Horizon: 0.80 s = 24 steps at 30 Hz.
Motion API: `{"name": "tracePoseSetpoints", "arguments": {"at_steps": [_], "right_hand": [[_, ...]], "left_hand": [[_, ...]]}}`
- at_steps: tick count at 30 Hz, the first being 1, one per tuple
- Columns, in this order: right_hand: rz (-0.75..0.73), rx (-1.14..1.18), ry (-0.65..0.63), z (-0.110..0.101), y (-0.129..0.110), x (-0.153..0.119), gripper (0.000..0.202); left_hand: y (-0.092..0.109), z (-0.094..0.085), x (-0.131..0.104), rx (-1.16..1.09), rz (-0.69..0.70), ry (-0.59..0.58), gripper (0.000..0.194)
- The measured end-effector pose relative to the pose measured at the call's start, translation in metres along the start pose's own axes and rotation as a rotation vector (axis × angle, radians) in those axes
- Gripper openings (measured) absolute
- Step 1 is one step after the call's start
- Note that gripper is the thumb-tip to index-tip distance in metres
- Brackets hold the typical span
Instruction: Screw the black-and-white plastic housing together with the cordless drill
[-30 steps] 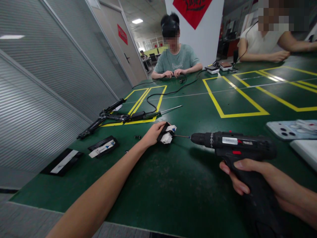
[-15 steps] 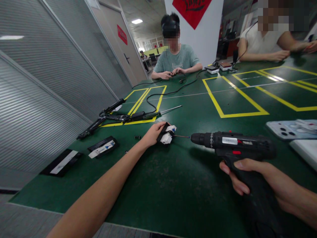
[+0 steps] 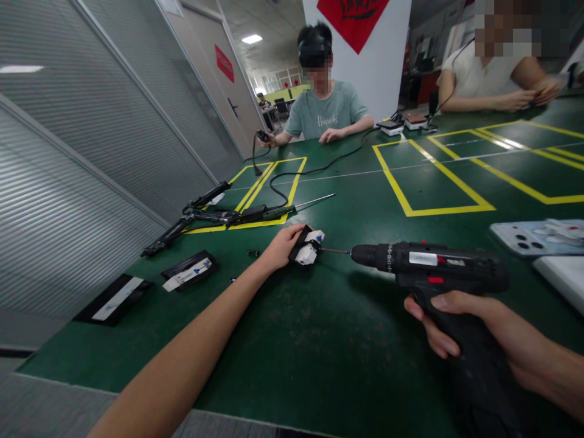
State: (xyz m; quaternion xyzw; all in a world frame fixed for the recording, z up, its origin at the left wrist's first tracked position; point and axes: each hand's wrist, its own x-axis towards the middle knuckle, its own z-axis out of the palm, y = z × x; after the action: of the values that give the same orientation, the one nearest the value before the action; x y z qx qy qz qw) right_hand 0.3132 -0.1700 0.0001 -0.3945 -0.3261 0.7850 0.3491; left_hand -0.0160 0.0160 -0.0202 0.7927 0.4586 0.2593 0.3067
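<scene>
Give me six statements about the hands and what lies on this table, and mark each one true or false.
1. The right hand grips a drill. True.
2. The left hand holds a black-and-white part. True.
3. The bit in the drill points away from that part. False: the bit points toward it.
4. A co-worker across the table holds a black cable end. True.
5. The tape outlines on the table are red. False: the outlines are yellow.
6. The phone lies inside one of the outlines. False: the phone lies outside them, near the picture's right edge.
</scene>
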Motion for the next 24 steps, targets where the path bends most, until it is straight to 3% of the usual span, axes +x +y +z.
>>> {"name": "tracePoseSetpoints", "arguments": {"at_steps": [24], "right_hand": [[-0.011, 0.005, -0.009, -0.0006, 0.0002, -0.0001, 0.033]], "left_hand": [[0.003, -0.0016, -0.0012, 0.006, 0.0, -0.008, 0.038]]}}
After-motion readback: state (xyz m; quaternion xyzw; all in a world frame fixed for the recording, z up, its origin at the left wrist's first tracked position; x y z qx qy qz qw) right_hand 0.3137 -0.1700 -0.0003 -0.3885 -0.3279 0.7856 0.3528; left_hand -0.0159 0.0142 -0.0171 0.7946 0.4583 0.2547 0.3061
